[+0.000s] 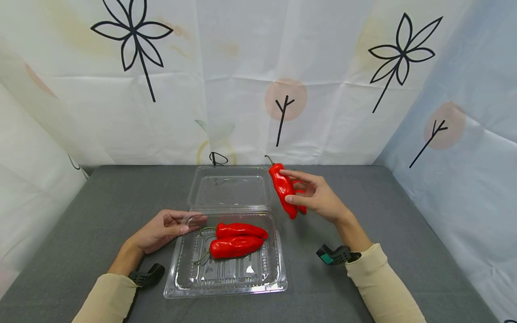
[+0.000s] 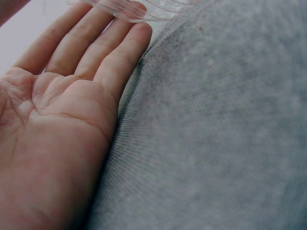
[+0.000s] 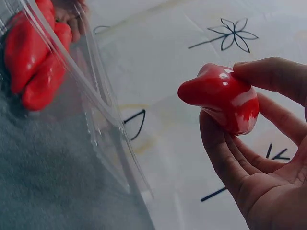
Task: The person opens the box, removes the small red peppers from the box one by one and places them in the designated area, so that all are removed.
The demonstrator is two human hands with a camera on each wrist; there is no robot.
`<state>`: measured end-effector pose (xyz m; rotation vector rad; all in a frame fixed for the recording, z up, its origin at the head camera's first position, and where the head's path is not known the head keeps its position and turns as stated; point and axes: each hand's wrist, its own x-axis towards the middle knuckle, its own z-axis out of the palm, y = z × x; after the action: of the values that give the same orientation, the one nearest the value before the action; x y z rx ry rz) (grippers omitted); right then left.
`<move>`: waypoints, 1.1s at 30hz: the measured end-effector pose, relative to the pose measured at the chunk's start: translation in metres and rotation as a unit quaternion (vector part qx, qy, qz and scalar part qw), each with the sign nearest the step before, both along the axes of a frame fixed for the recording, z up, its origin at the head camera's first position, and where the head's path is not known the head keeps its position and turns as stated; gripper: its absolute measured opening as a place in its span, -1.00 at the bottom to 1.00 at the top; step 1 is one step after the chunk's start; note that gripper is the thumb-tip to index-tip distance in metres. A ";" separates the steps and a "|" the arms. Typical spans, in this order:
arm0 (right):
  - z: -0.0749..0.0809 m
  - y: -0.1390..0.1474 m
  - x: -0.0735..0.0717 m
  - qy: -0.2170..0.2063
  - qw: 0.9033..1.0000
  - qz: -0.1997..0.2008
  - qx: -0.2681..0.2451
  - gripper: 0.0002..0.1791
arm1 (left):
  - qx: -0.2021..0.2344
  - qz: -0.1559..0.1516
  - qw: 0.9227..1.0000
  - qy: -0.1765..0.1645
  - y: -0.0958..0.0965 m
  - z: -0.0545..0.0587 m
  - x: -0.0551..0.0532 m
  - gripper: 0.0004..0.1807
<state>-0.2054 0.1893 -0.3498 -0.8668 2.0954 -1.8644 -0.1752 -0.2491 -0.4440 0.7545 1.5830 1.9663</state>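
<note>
My right hand (image 1: 317, 197) holds up a glossy red pepper (image 1: 281, 188) by its middle, between thumb and fingers, stem end upward. More red (image 1: 302, 209) shows behind that hand, mostly hidden by it. In the right wrist view the held pepper (image 3: 225, 98) is seen from its tip. A clear plastic clamshell box (image 1: 226, 291) lies with its lid (image 1: 229, 190) folded back, and two red peppers (image 1: 236, 247) rest side by side inside, stems to the left. At the box's back left corner my left hand (image 1: 163, 231) touches the plastic, fingers nearly straight in the left wrist view.
A grey cloth (image 1: 137, 188) covers the table beneath the box. Behind it hangs a pale fabric wall (image 1: 238, 98) with drawn flowers, and more fabric closes the left and right sides. A small device is strapped at each wrist.
</note>
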 end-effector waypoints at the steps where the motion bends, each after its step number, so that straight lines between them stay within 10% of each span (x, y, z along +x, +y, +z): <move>1: 0.000 0.002 -0.001 0.000 1.000 -0.006 0.001 -0.33 | 0.000 0.000 1.000 0.000 0.000 0.000 0.000 -0.50; 33: -0.034 0.073 -0.036 -0.054 0.984 -0.158 0.054 -0.35 | 0.011 -0.011 1.000 0.010 0.001 0.000 -0.001 -0.51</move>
<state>-0.2419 0.2627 -0.3840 -0.4163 2.3501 -1.8681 -0.1759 -0.2484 -0.4440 0.8005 1.5607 1.9693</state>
